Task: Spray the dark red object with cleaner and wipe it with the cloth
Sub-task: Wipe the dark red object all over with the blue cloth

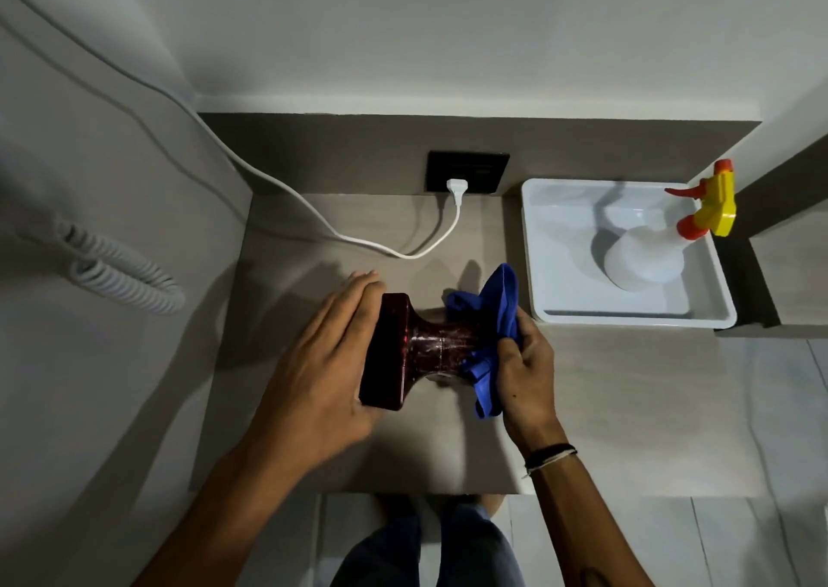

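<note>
The dark red object [416, 353] is laid on its side on the surface [582, 407], braced at its square base by the flattened left hand [327, 362] so the blue cloth [493, 335], bunched in the right hand [524, 367], can be rubbed over its waist.
</note>
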A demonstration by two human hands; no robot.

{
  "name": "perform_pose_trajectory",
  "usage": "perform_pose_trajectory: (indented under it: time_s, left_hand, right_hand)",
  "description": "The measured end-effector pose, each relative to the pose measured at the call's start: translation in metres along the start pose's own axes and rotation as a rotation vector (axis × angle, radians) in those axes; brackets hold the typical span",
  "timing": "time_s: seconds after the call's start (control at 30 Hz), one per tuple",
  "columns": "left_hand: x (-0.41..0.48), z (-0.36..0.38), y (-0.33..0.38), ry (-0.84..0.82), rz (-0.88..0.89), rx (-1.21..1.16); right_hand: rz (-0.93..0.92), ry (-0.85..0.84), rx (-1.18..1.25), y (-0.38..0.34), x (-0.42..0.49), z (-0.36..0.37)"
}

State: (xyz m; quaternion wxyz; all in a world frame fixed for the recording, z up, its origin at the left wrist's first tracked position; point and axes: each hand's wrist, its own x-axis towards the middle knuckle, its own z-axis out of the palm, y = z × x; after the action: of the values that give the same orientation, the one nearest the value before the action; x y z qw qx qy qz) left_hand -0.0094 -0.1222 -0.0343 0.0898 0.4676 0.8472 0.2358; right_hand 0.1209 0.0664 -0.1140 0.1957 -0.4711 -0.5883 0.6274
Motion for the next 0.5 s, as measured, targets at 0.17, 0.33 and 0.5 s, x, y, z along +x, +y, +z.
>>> perform_pose_trajectory:
  time_s: [0.17,0.33,0.5]
  left_hand:
    - [0.004,0.000,-0.004,0.019,-0.080,-0.079]
    - [0.014,0.005,-0.005,0.056,-0.099,-0.124]
    - [0.017,0.002,-0.016,0.024,-0.177,-0.059]
  right_hand:
    - [-0.317,0.055,-0.163,-0.012,-0.044,-0.002]
    - [-0.662,-0.448,-0.488,-0.008,-0.088,0.026]
    - [-0.430,-0.325,-0.845,0.016,-0.036,0.001]
